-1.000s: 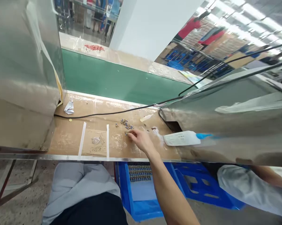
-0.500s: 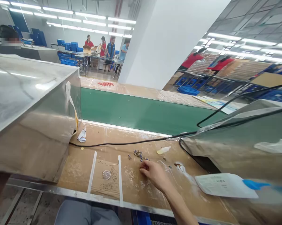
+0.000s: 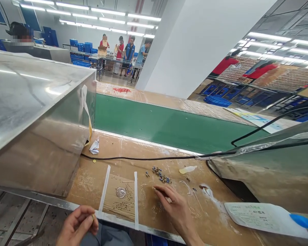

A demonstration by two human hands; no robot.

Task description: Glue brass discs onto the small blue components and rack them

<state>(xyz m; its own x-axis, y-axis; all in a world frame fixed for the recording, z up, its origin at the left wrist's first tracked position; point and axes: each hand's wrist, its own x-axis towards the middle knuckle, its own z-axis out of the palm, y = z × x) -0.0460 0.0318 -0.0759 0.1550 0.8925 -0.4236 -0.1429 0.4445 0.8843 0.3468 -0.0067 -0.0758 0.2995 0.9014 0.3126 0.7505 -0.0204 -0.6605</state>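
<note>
Small metal part [image 3: 93, 216] pinched in the left hand [image 3: 77, 227] at lower left; right hand [image 3: 175, 210] curled shut at lower centre on something too tiny to tell, just below a scatter of blue-and-brass parts [image 3: 161, 175] on the cardboard-covered bench [image 3: 105, 150], with a black cable [image 3: 143, 158] beyond and a steel housing [image 3: 36, 119] overhanging at left.

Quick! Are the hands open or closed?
Left hand: closed, pinching a tiny metal part.
Right hand: half closed; cannot tell if it holds anything.

The white sheet [image 3: 265, 218] on the tabletop [image 3: 215, 218] beside my right hand [image 3: 175, 208] has small printed lines, too blurred for me to read.
</note>
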